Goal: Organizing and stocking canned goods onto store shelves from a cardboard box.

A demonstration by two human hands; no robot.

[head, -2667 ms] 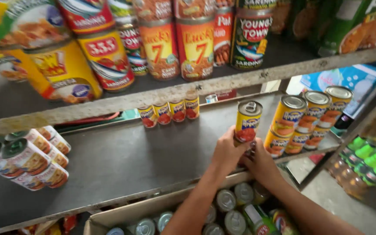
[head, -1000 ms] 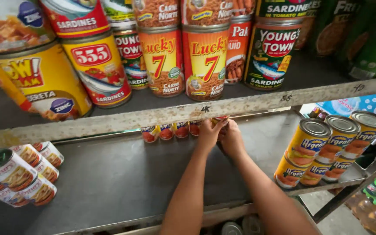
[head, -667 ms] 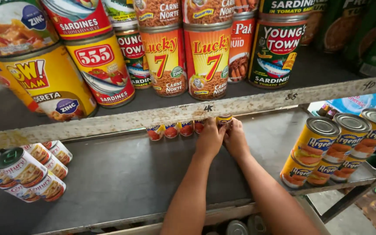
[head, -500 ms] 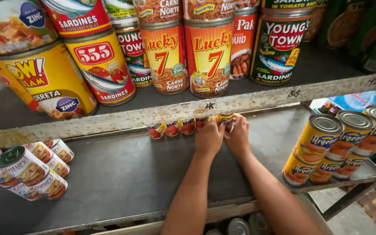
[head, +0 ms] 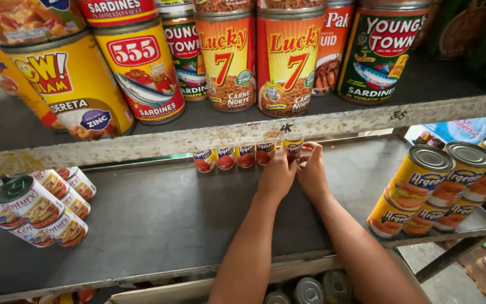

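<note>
Head view — both hands (head: 295,171) on red-labelled can (head: 293,149).

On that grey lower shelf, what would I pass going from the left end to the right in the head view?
Stacked cans at the left → row of small red-labelled cans at the back → left hand → right hand → yellow-labelled cans.

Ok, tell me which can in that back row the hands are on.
The rightmost can of the row: both the left hand and right hand touch it; the others stand untouched.
</note>
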